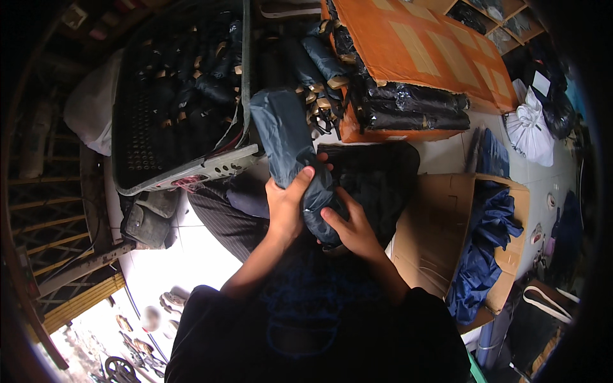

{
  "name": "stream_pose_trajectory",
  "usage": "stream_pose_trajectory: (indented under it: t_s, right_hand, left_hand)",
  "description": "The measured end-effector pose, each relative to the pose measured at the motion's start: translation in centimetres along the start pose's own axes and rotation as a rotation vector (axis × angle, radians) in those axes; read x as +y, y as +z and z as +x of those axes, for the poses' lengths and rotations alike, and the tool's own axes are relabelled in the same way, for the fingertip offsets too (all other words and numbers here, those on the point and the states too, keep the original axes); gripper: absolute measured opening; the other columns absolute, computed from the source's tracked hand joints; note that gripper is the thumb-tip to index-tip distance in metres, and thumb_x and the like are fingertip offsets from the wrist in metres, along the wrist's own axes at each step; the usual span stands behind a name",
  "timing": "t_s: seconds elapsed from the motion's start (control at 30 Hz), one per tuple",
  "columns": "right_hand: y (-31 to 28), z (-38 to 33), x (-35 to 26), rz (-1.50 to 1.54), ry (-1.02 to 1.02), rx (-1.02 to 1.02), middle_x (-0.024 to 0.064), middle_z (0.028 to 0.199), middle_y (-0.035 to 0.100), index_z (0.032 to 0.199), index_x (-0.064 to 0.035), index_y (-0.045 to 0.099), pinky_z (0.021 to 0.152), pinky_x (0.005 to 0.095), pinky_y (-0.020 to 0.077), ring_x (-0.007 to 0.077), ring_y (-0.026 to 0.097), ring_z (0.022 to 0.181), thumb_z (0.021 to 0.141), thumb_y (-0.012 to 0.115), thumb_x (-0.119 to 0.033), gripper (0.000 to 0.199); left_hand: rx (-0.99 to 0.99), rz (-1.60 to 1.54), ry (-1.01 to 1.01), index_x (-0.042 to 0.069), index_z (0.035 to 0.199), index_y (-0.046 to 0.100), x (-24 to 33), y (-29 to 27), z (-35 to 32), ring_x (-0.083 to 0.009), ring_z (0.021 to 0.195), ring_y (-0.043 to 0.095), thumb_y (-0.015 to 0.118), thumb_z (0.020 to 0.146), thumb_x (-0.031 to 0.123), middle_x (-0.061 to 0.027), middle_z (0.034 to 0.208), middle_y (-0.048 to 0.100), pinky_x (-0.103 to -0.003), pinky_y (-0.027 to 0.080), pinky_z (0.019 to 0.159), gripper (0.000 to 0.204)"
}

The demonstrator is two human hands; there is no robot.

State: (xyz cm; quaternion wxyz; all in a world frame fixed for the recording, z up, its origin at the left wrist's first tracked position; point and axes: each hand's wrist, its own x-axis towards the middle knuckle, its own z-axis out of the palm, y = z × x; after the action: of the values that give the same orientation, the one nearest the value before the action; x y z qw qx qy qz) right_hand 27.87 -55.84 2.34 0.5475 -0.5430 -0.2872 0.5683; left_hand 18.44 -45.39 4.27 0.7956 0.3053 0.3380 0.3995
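A dark blue-grey folded umbrella (281,134) is held out in front of my chest, its wide end tilted up and to the left. My left hand (290,195) wraps round its middle, thumb across the top and fingertips showing on the far side. Lower down, my right hand (351,225) grips the narrower end with the thumb pressed on the fabric. That lower tip is partly hidden by the hand and the dark clothing behind it. Beyond the umbrella lies a pile of similar rolled umbrellas (322,59) with tan ends.
At the left, a large plastic basket (214,167) holds several dark rolled umbrellas. An orange carton (434,48) with plastic-wrapped dark bundles stands at the far right. Nearer on the right is a brown cardboard box (426,246) with blue fabric (479,281). A white bag (531,131) sits beyond.
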Motion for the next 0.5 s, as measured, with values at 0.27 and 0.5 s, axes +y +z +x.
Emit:
stream_pose_trajectory:
  t_s: [0.27, 0.5]
  right_hand:
    - [0.1, 0.4, 0.9, -0.088, -0.174, 0.116, 0.0096, 0.087, 0.061, 0.125, 0.0014, 0.045, 0.053, 0.0283, 0.0521, 0.0151, 0.062, 0.06, 0.094, 0.056, -0.018, 0.038]
    - [0.6, -0.1, -0.5, 0.17, 0.016, 0.113, 0.0118, 0.095, 0.06, 0.128, 0.0011, 0.044, 0.056, 0.0284, 0.0527, 0.0159, 0.063, 0.068, 0.093, 0.058, -0.019, 0.043]
  left_hand:
    - [-0.122, 0.106, 0.083, -0.006, 0.119, 0.054, -2.4, -2.2, -0.9, -0.0189, 0.105, 0.059, 0.054, 0.095, 0.035, -0.0121, 0.114, 0.062, -0.032, 0.044, 0.094, 0.047]
    - [-0.037, 0.272, 0.042, -0.005, 0.118, 0.055, -2.2, -2.2, -1.5, -0.0164, 0.094, 0.06, 0.031, 0.103, 0.043, -0.0118, 0.108, 0.063, -0.029, 0.047, 0.085, 0.056]
